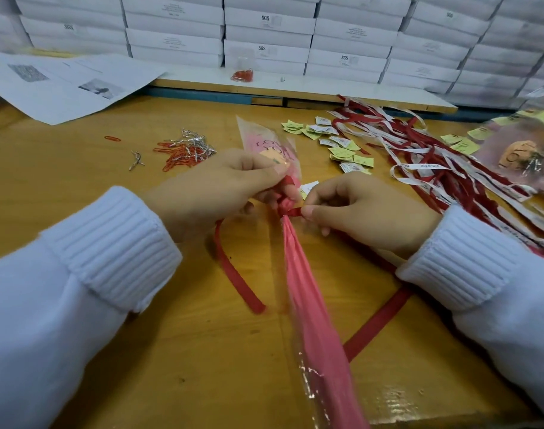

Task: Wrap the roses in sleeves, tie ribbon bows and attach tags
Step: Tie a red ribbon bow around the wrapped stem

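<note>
A rose in a pink and clear sleeve (314, 320) lies along the middle of the wooden table (171, 351), its printed head end pointing away from me. A red ribbon (236, 277) is wound round the sleeve's neck, and its two tails trail toward me on either side. My left hand (215, 187) pinches a ribbon loop at the neck. My right hand (366, 209) pinches the ribbon just right of the knot. A small white tag (307, 188) shows between my hands.
Loose red and white ribbons (444, 162) and yellow-green tags (335, 140) lie at the right, beside wrapped roses (521, 153). Red bands and silver ties (184, 150) lie at the left. Printed sheets (63, 85) sit at the back left, white boxes (264, 35) stacked behind.
</note>
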